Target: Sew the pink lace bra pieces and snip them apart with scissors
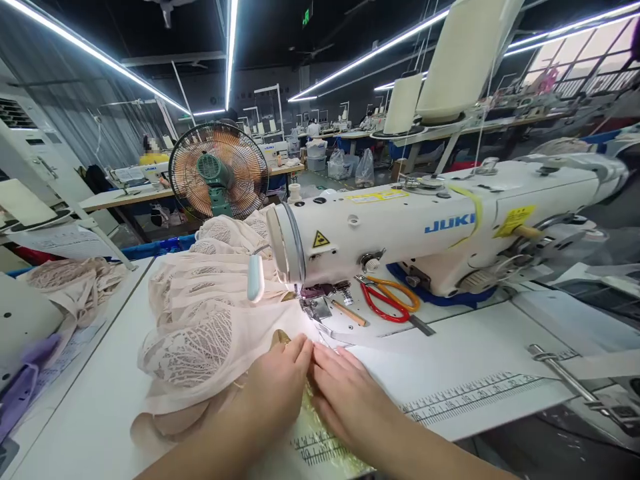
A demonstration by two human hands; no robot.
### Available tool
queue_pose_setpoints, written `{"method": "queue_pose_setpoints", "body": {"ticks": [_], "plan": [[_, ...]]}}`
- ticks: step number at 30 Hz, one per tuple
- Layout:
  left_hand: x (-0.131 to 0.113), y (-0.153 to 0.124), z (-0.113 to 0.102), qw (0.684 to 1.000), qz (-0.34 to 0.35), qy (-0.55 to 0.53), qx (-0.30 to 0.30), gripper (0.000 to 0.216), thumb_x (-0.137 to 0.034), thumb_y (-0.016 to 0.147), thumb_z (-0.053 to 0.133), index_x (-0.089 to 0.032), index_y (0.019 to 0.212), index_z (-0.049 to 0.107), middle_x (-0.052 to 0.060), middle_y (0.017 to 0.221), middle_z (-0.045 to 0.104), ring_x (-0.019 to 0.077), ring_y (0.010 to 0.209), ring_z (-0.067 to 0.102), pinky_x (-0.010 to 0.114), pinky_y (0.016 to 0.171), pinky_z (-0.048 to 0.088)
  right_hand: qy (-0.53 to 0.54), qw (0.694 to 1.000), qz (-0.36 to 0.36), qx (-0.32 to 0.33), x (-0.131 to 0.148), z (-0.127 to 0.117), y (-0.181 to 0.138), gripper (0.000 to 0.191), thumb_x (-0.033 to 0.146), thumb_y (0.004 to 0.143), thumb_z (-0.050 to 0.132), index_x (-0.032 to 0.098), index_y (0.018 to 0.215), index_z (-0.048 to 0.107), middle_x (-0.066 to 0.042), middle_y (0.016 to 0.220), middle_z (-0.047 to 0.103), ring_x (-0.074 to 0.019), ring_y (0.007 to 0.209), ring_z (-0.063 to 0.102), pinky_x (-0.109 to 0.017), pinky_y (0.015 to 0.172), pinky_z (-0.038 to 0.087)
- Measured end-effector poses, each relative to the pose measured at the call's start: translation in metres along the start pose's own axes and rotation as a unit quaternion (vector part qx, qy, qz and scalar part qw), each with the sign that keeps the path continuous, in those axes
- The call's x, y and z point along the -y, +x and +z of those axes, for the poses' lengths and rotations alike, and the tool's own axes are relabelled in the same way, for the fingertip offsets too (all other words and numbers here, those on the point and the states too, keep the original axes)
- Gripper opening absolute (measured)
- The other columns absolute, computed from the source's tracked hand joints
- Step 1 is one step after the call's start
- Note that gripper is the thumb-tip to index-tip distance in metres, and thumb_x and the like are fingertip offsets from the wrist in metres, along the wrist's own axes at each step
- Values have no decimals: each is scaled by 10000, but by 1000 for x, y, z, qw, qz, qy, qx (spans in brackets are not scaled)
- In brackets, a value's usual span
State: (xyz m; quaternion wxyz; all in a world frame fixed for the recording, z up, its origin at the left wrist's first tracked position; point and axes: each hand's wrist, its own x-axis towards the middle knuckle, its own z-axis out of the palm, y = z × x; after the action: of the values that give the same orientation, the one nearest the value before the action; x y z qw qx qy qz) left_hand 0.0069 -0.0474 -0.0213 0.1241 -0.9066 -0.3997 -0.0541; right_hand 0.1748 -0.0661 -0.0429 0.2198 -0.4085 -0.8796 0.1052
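A white JUKI sewing machine (430, 223) stands on the white table (475, 373). Its needle and presser foot (313, 308) sit just beyond my fingertips. My left hand (277, 387) lies palm down, fingers together and stretched, pressing pale pink lace fabric (200, 333) flat on the table. My right hand (345, 393) lies beside it, fingers extended, on a yellowish lace strip (313, 417) that runs between both hands toward the foot. The fingertips of both hands almost touch in front of the needle.
Red and orange scissors (390, 301) lie under the machine arm. A heap of lace pieces (225, 240) is piled behind the fabric. A fan (219, 172) stands at the table's back. More lace (70, 277) lies left. A person sits far back left.
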Motion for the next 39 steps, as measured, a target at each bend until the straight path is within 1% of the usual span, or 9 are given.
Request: {"method": "queue_pose_setpoints", "body": {"ticks": [5, 13, 21, 28, 32, 34, 36, 37, 39], "plan": [[14, 0, -3, 997, 52, -53, -10, 387, -92, 832, 404, -104, 1187, 558, 144, 1202, 601, 250, 897, 589, 389, 780, 513, 24, 999, -16, -29, -6, -2, -5, 369, 188, 819, 459, 128, 1162, 579, -138, 1287, 557, -268, 1215, 478, -488, 1032, 375], [36, 7, 1, 991, 45, -123, -3, 344, -88, 874, 356, -127, 1149, 558, 142, 1198, 580, 233, 954, 552, 391, 814, 518, 70, 997, 4, -30, -11, -4, -8, 316, 203, 816, 472, 146, 1092, 616, -122, 1268, 572, -262, 1175, 505, -478, 1024, 381], [49, 20, 0, 992, 43, -117, -29, 330, -129, 913, 312, -129, 1095, 586, 144, 1136, 599, 228, 922, 537, 390, 799, 505, 69, 997, 4, -38, -12, -2, -7, 278, 200, 807, 486, 166, 1047, 622, -112, 1247, 585, -253, 1167, 509, -461, 1028, 375], [60, 28, 0, 996, 23, -91, -7, 313, -116, 903, 316, -121, 1026, 604, 137, 1100, 602, 226, 890, 520, 382, 810, 479, 64, 997, -8, -42, -13, -4, -6, 261, 194, 802, 482, 167, 1020, 624, -113, 1223, 599, -249, 1145, 524, -448, 1012, 390], [64, 30, 5, 997, 25, -76, -8, 309, -128, 901, 337, -133, 1070, 596, 140, 1131, 593, 235, 931, 529, 402, 829, 479, 52, 992, -35, -105, -8, -8, -7, 245, 175, 817, 457, 154, 1011, 607, -118, 1184, 615, -241, 1104, 540, -420, 981, 408], [66, 31, 7, 998, 25, -61, -8, 310, -125, 895, 347, -132, 1082, 594, 146, 1145, 590, 243, 959, 528, 409, 844, 478, 55, 986, -67, -145, 5, 2, -6, 214, 199, 831, 462, 158, 993, 596, -96, 1112, 644, -222, 1016, 572, -381, 917, 445], [66, 32, 8, 999, 24, -37, -2, 314, -117, 888, 353, -124, 1089, 594, 145, 1151, 593, 249, 973, 526, 413, 859, 476, 59, 978, -102, -175, 26, 26, -3, 139, 271, 836, 500, 191, 904, 591, -38, 945, 680, -183, 832, 603, -320, 772, 487], [65, 33, 7, 1000, 22, -23, 2, 316, -113, 885, 357, -124, 1093, 594, 141, 1152, 597, 249, 975, 527, 411, 862, 476, 42, 969, -134, -202, 37, 42, 0, 109, 298, 840, 512, 217, 812, 579, 3, 806, 681, -152, 692, 594, -278, 641, 480], [64, 32, 4, 1000, 18, 4, 7, 322, -110, 875, 368, -130, 1101, 595, 134, 1158, 604, 250, 980, 535, 405, 861, 480, 0, 966, -142, -217, 59, 74, 5, 146, 317, 833, 535, 232, 715, 550, 33, 602, 616, -134, 534, 542, -255, 490, 412]]}}
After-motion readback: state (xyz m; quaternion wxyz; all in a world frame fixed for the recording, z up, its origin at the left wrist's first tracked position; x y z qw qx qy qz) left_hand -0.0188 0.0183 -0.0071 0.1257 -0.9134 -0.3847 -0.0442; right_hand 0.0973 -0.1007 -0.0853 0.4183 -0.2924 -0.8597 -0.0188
